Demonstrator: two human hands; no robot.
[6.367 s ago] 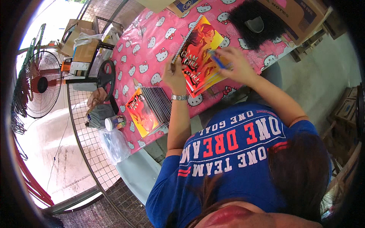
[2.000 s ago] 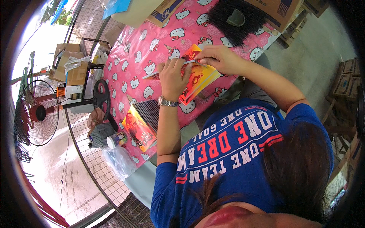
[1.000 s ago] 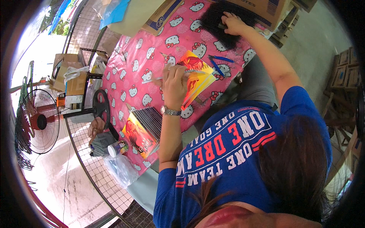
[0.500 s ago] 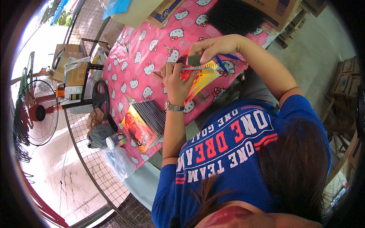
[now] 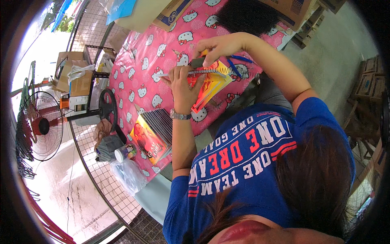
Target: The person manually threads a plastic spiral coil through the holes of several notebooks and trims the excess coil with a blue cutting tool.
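A notebook (image 5: pixel 211 87) with a red and yellow cover lies at a slant on the table, a spiral coil (image 5: pixel 221 70) along its upper edge. Over that edge my left hand (image 5: pixel 183 87) is closed, thumb on the cover and fingers on the bound side. My right hand (image 5: pixel 221 45) pinches a small dark green block (image 5: pixel 198 62) between thumb and fingers, right against the coiled edge. Part of the block is covered by the fingers. Beside the coil's right end lie blue handles (image 5: pixel 234 68) of a tool I cannot make out.
A stack of spiral notebooks (image 5: pixel 152 136) sits at the table's left edge. Black coils (image 5: pixel 245 17) are heaped at the back, beside cardboard boxes (image 5: pixel 290 10). A jar (image 5: pixel 122 154) and a plastic bag (image 5: pixel 128 177) are at the near left; a fan (image 5: pixel 42 126) stands farther left.
My right hand and the green block have shifted slightly left along the coiled edge. My left hand still holds the notebook, and the view has moved a little.
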